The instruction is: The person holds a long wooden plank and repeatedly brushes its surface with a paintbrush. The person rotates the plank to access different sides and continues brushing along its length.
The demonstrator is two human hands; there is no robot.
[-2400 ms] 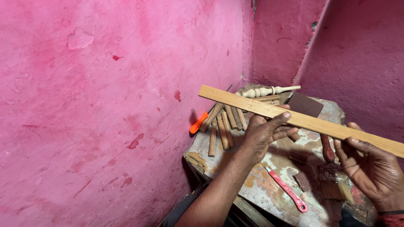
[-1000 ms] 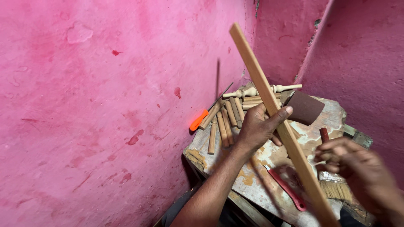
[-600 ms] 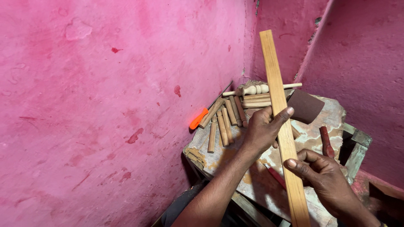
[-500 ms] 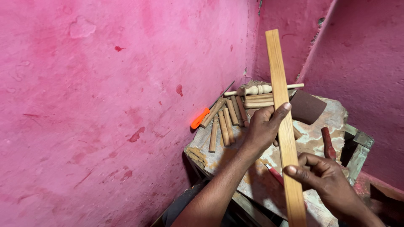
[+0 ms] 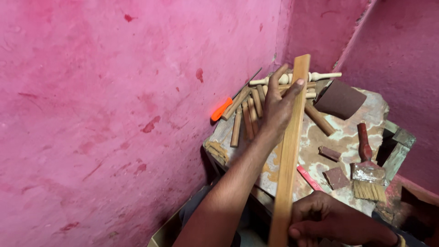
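A long flat wooden slat point(image 5: 290, 151) stands almost upright in front of me. My left hand point(image 5: 277, 106) grips its upper part, thumb on the front face. At the bottom of the view my right hand point(image 5: 325, 221) is closed around its lower end. Behind the slat lies a worn small table point(image 5: 347, 137) in the corner of pink walls.
On the table lie several turned wooden pegs point(image 5: 247, 118), a spindle point(image 5: 320, 76), a folded sheet of brown sandpaper point(image 5: 339, 99), a paintbrush point(image 5: 366, 174), small sandpaper pieces point(image 5: 337, 177) and a red-handled tool point(image 5: 309, 177). An orange-handled tool point(image 5: 222, 109) leans by the left wall.
The slat has swung from lying crosswise to nearly upright. My left hand slid up toward its top and my right hand dropped to its lower end. The view has tilted down.
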